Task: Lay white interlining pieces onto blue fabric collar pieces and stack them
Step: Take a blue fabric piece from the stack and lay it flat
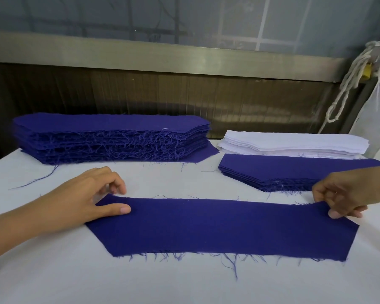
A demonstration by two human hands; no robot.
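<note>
A single blue collar piece (222, 227) lies flat on the white table in front of me, frayed threads along its edges. My left hand (90, 194) pinches its far left corner between thumb and fingers. My right hand (342, 196) pinches its far right corner, which is lifted slightly. A tall stack of blue collar pieces (112, 137) stands at the back left. A stack of white interlining pieces (294, 142) sits at the back right. In front of the white stack lies a low stack of blue pieces (290, 172).
The white table cover (184, 281) spreads toward me below the blue piece. A dark wall panel with a metal ledge (162, 53) runs behind the stacks. White cords (347, 84) hang at the far right. Loose blue threads lie near the tall stack.
</note>
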